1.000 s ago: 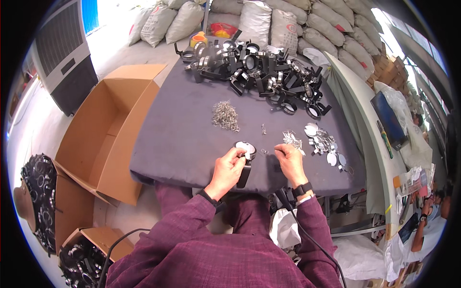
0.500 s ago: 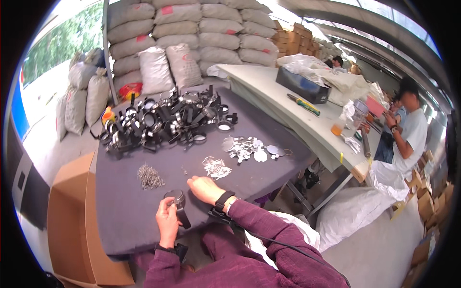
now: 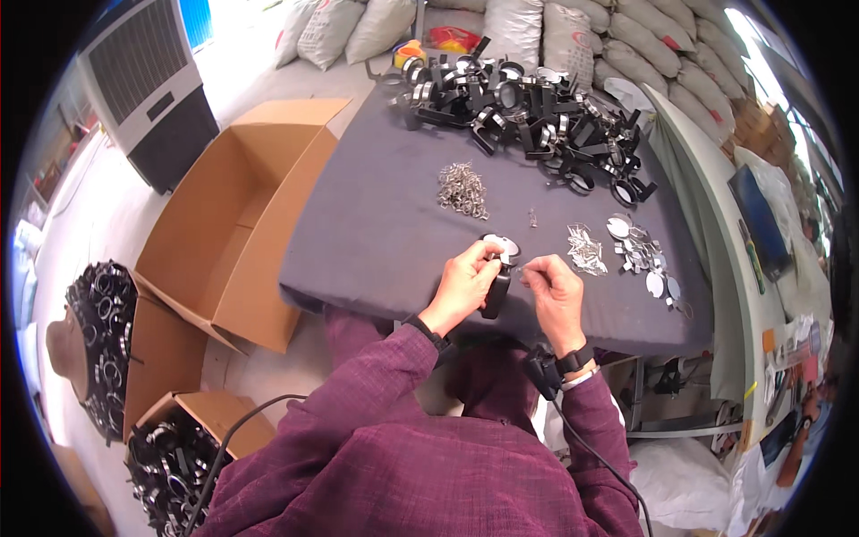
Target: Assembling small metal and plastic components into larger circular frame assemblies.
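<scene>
My left hand (image 3: pixel 460 288) grips a black part (image 3: pixel 496 298) with a round, pale-faced head and a flat black handle, near the table's front edge. My right hand (image 3: pixel 556 300) is beside it, its fingertips pinched together and close to the part. Anything between those fingertips is too small to make out. Just beyond my hands are a heap of small metal hooks or links (image 3: pixel 462 191), a pile of thin silvery pieces (image 3: pixel 586 249) and a pile of round silver discs (image 3: pixel 655 285).
Many similar black parts with rings (image 3: pixel 537 103) are heaped at the far side of the grey cloth-covered table (image 3: pixel 358 242). An open cardboard box (image 3: pixel 192 242) stands to the left. A smaller box of black parts (image 3: pixel 174 465) is at lower left. A cable runs along each forearm.
The view has swung left and down, bringing the boxes on the floor into sight. My right hand has left the table surface and come up beside the held part, fingers pinched.
</scene>
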